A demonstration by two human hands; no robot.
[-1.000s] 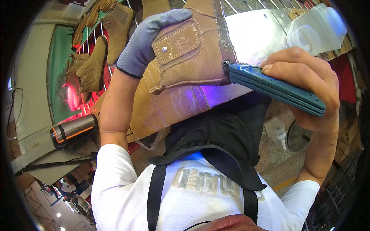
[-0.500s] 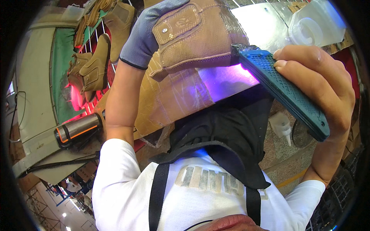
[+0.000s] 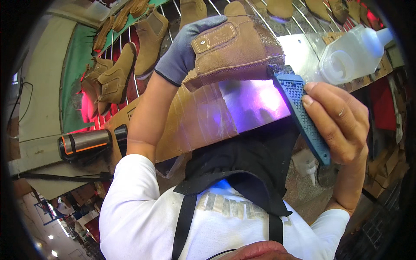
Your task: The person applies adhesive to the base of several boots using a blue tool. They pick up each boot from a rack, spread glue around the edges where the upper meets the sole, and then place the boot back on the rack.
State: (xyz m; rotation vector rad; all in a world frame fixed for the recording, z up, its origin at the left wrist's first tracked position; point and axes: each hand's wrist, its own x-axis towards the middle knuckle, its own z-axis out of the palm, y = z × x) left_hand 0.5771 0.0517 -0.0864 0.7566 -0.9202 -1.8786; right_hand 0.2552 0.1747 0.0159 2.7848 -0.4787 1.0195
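Boot | gripped by gloved left hand | right hand clasps blue brush touching sole edge

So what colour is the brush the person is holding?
Blue. The brush in the right hand shows best in the head view, touching the tan boot.

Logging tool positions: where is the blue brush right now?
In the head view, right of centre, the blue brush is gripped by the right hand, its tip at the tan boot held by the gloved left hand.
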